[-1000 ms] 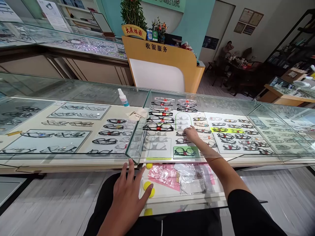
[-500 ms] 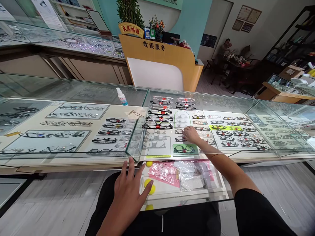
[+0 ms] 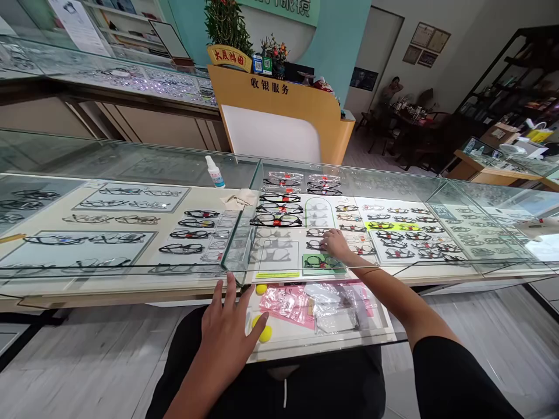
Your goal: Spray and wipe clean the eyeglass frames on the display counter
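Observation:
My right hand (image 3: 336, 244) reaches over the middle of the glass display case, its fingers bent in a pinch at the end of a dark pair of eyeglasses (image 3: 314, 245); the fingertips partly cover that frame. Just in front of it, black eyeglasses (image 3: 323, 262) lie on a green card. To the left, several black eyeglasses with red tags (image 3: 276, 220) stand in a column. My left hand (image 3: 229, 326) is open, fingers spread, with its fingertips by the case's front edge near the glass divider (image 3: 239, 238). It holds nothing.
Below the glass, an open drawer (image 3: 323, 343) holds clear bags, pink packets (image 3: 286, 305) and yellow round pieces (image 3: 265, 333). A spray bottle (image 3: 215, 173) and a beige cloth (image 3: 240, 199) are left of the divider. Behind stands a wooden counter (image 3: 279, 99); a person (image 3: 391, 90) sits far back.
The view has shifted slightly. My right hand stays by the same eyeglasses, and my left hand remains spread at the case edge.

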`<state>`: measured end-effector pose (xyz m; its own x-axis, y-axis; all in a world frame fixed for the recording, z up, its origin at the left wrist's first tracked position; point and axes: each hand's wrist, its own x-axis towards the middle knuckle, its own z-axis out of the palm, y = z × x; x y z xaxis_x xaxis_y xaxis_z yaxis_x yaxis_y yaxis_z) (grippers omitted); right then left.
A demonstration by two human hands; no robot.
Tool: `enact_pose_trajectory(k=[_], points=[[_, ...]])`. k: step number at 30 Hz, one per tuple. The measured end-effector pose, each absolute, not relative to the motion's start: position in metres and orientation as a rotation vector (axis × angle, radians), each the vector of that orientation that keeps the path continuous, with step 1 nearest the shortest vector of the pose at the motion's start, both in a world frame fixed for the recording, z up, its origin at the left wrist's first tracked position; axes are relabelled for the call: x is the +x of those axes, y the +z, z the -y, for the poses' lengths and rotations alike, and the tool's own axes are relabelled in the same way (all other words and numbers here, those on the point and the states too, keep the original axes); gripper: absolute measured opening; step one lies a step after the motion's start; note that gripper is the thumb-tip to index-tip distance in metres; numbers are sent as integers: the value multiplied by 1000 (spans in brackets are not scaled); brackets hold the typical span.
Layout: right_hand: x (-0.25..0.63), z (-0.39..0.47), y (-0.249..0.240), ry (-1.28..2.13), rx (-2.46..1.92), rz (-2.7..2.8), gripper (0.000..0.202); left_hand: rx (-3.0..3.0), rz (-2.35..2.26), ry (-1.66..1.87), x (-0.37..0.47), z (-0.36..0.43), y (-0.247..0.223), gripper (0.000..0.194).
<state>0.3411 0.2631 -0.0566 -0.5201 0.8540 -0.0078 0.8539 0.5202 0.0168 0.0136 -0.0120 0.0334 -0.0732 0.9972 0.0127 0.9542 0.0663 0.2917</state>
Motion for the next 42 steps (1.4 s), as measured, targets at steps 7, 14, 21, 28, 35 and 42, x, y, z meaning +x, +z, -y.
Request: enact_pose_trajectory(k=[7,14,21,28,35,42], points=[[340,-251,-38,-2,1550,-2663,24,2004,-2136,341,15,13,35,69],[326,-203,-3,-81,1584,-2614,35,2007,-2109,351,13,13,35,69],[307,-93,60,-715,1043,-2745,20,2016,-2101,361,10,13,26,71],[320,-231,168,-78,1496,-2906,24,2018,-2114,343,11,13,28,70],[327,-383,159,202,1483,-2808,22,2025,-2110,386,11,14,28,67],[318,-416,139,113,1505,-2703,24,2032,-2140,435,18,17,30,62]])
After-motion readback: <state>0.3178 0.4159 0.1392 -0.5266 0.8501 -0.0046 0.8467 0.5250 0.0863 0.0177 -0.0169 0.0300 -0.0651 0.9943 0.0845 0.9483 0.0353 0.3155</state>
